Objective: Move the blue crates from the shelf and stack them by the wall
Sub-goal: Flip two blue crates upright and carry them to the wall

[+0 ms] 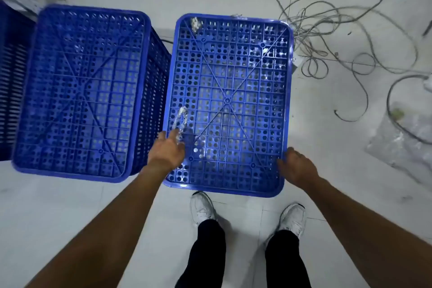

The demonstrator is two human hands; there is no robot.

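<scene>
Two upturned blue crates show their perforated bottoms. The right blue crate (228,100) lies just ahead of my feet. My left hand (167,151) rests on its near left edge, fingers stretched forward and touching a strip of clear plastic (181,119). My right hand (295,166) is at its near right corner, thumb on top and fingers curled down over the rim. The left blue crate (81,91) stands higher, on a stack whose slatted side shows on the right.
More blue crate wall (11,82) fills the far left edge. Tangled grey cables (339,37) sprawl over the white tiled floor to the right, beside a clear plastic bag (406,138). My white shoes (203,206) stand right behind the crate.
</scene>
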